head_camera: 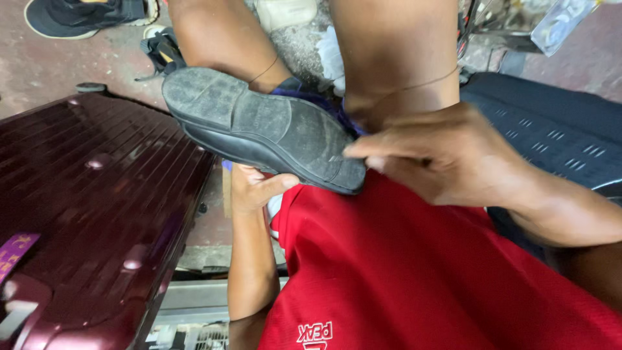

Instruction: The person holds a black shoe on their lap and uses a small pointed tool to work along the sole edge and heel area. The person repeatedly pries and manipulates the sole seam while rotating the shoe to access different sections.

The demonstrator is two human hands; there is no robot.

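red shirt [414,272], shoe [259,126] sole-up, heel toward camera

Sole-up shoe [265,129] across the person's lap, left hand [256,188] beneath its middle, right hand [447,155] at its heel; suitcase [91,214] lying left, another shoe [84,16] far left behind

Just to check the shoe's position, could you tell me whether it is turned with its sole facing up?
Yes, the shoe lies sole up, its worn grey tread facing the camera, held between the left hand and the right hand.

Both hands, left [254,189] and right [440,155], hold a sole-up black shoe [259,126].
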